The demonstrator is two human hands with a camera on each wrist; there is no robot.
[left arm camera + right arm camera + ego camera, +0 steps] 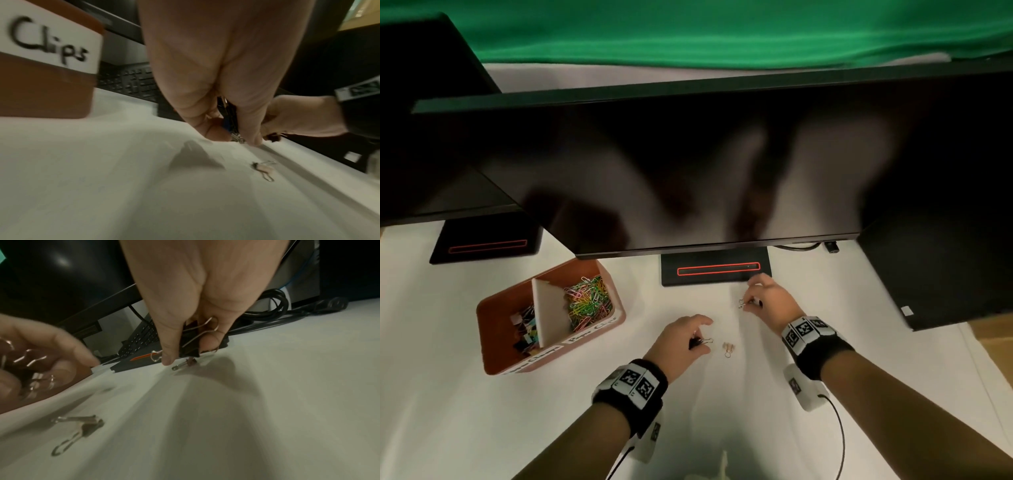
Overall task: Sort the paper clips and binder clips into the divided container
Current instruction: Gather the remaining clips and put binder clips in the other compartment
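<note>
A brown divided container [500, 346] stands at the left, with binder clips [527, 329] in its near-left part and coloured paper clips [587, 301] in its far-right part. My left hand [697, 337] grips several black binder clips [30, 374] low over the white table. A pale binder clip [728, 348] lies loose just to its right, also in the wrist views as the pale binder clip [264, 169] [82, 426]. My right hand [751, 303] pinches a black binder clip [191, 340] near the monitor foot. A small clip [185, 365] lies under its fingertips.
A big dark monitor [688, 164] overhangs the table, on a black foot [715, 270] with a red outline. A second monitor's foot [486, 245] is at the back left. A black computer case [935, 267] stands right. Cables [267, 308] and a keyboard [133, 82] lie under the monitor.
</note>
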